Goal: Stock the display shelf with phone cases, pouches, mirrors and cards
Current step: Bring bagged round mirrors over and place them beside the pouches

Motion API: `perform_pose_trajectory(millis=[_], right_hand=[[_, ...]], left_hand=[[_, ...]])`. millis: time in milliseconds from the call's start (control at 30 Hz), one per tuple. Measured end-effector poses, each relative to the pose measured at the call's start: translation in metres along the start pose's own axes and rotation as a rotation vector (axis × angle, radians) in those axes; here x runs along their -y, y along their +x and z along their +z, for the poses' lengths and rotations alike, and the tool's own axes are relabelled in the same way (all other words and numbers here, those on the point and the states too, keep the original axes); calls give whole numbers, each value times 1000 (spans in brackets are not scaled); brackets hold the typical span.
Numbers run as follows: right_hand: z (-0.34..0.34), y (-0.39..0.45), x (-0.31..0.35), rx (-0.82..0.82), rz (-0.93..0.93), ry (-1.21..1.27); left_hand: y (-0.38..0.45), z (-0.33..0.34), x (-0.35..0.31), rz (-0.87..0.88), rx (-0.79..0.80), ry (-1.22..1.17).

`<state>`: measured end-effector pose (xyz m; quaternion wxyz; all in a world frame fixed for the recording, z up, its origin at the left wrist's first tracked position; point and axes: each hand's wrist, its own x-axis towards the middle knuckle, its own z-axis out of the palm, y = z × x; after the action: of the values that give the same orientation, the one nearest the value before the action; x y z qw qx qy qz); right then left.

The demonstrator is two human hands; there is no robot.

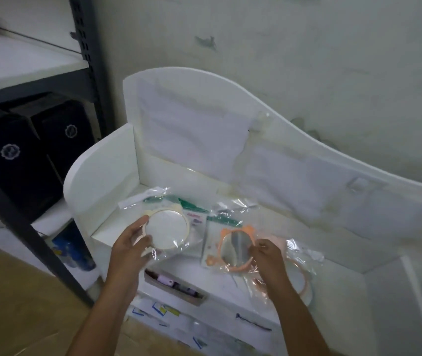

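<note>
Both hands grasp bagged mirrors, left hand point(134, 242) the cream mirror point(167, 228), right hand point(266, 255) the orange mirror point(236, 249), best laid flat, apart, on the display shelf point(117, 160).

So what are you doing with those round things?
A person is putting little mirrors in clear plastic bags onto a white display shelf. The left hand holds a cream mirror by its edge. The right hand pinches the bag of an orange mirror. More bagged items already lie on the shelf behind them.

Dim, greenish light, soft motion blur throughout, wide-angle bending at the edges, faint glare on the plastic wrapping point(233, 204).
</note>
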<state>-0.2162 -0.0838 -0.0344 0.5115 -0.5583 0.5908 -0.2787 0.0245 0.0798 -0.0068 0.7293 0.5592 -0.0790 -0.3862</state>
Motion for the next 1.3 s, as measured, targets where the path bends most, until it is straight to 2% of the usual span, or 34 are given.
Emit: perform_pose_trajectory(millis=[133,367,633,800,967,1300], right_hand=[[-44,-20,-8,-31,20,196],[-126,-78,-19,-125,-43,351],[-231,-194,-46,-314,-266,310],[-295,-268,-80,-476,-310,348],[-356,-330,-113,-589,-322,334],[-453,-376,-167,-741,-333,416]], left_hand=[[-15,27,11,-17,69,23],[-73,71,29,-5,260,3],[-176,118,48,5,447,1],[-253,146,62,-2,614,-68],[-310,178,89,-58,703,-7],[-397,274,131,-67,902,90]])
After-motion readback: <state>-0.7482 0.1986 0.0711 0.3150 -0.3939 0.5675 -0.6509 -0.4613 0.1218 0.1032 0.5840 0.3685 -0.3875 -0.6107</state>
